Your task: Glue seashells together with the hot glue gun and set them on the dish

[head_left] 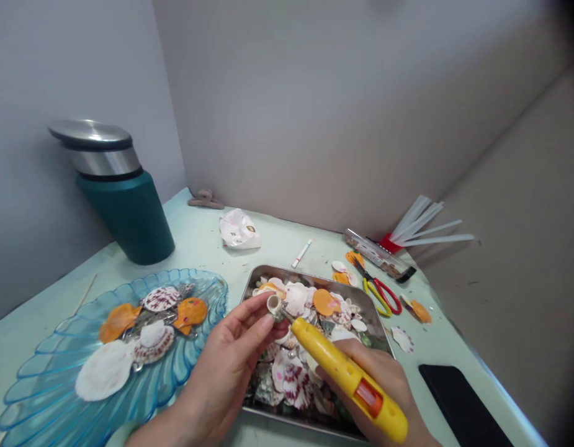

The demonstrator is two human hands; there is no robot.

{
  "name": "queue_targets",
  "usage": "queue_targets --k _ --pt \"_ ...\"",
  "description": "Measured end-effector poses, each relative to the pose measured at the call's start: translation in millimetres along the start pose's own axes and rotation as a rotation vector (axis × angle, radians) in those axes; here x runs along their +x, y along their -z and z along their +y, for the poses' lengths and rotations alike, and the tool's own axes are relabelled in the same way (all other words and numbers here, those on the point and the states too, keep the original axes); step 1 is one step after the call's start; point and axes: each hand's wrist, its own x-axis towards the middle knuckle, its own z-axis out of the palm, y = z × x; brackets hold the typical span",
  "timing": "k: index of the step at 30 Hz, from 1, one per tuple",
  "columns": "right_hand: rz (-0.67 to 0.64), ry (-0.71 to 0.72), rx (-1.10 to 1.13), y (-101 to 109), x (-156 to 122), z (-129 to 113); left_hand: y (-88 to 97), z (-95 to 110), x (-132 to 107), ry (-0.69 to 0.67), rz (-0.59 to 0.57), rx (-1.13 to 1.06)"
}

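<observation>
crowding the glue gun (349, 377): shell tray (314, 277), scissors (382, 293)

Pale green tabletop (198, 239) carrying a blue glass dish (44, 391), metal tray (268, 273), green flask (123, 198), scissors (382, 292), black phone (458, 403).

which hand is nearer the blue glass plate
Left. The left hand sits beside the blue glass plate's right rim; the right hand is farther right, over the metal tray.
</observation>
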Motion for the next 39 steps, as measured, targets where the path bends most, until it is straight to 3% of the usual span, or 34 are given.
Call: queue_targets --k 39 --pt "-0.022 0.004 0.038 0.1 -1.2 2.1 2.4 -3.1 -0.1 0.023 0.071 -0.038"
